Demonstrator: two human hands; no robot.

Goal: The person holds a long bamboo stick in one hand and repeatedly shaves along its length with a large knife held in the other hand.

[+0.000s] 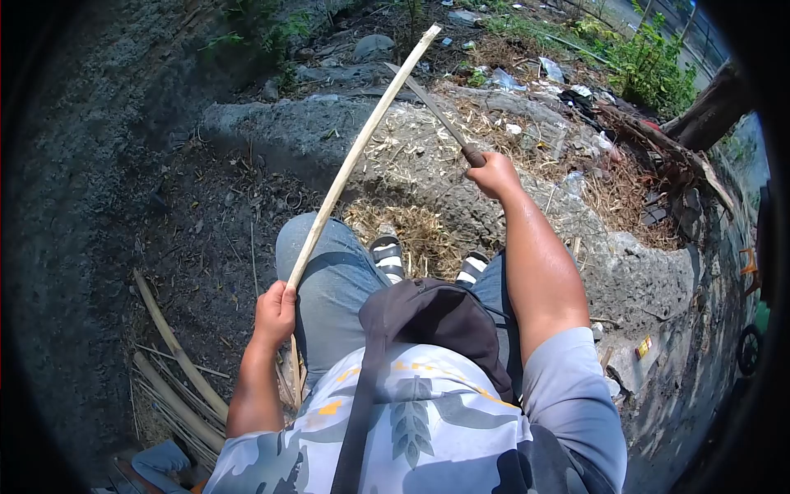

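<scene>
My left hand is closed round the lower end of a long, pale, peeled wooden strip, which slants up and away past my left knee. In my right hand is the dark handle of a long-bladed knife. Its blade points up and to the left, and its tip overlaps the strip near the strip's far end. Pale shavings lie in a heap on the ground between and beyond my feet.
Several more long strips lie at my lower left. A rough stone ledge runs across in front of me. Litter and dry scraps cover the ground to the far right, near a tree trunk. A black bag rests on my lap.
</scene>
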